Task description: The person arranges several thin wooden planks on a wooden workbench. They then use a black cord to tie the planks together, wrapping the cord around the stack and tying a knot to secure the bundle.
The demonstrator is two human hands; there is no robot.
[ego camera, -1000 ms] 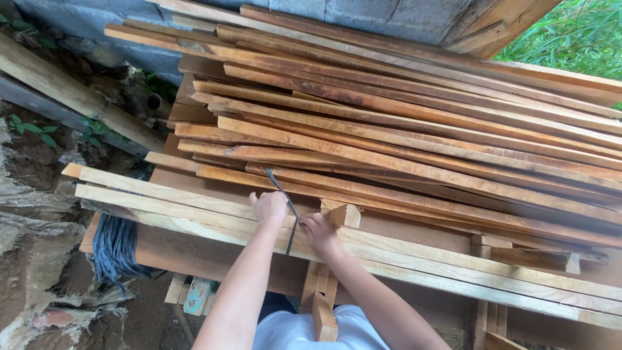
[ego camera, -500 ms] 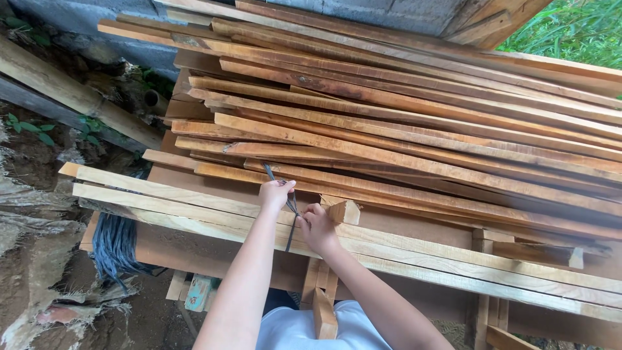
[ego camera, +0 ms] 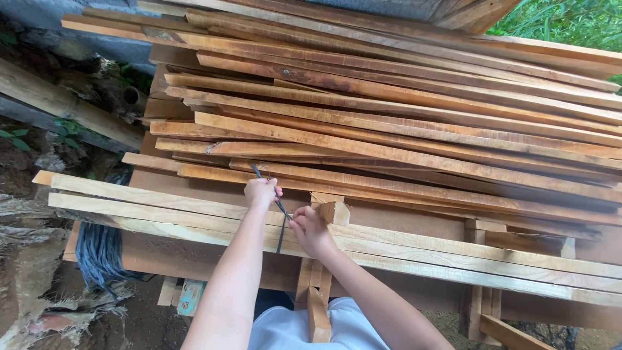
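My left hand (ego camera: 261, 192) is closed around a thin dark strap or cord (ego camera: 281, 209) that runs from above the hand down across the front planks. My right hand (ego camera: 310, 228) pinches the same cord lower down, just beside a short upright wooden block (ego camera: 334, 211). Both hands rest over long pale planks (ego camera: 162, 201) laid along the front of a bench. The cord's lower end (ego camera: 280, 243) hangs over the plank edge. My forearms reach up from the bottom of the view.
A large stack of long reddish-brown boards (ego camera: 389, 110) fills the space behind the hands. A bundle of blue-grey cord (ego camera: 97, 253) hangs at the lower left. Bamboo poles (ego camera: 58, 104) and dirt ground lie left; green foliage (ego camera: 570, 23) shows at top right.
Both hands have stayed on the cord at nearly the same spot, with the right hand closing in slightly toward the left. The view has tilted a little.
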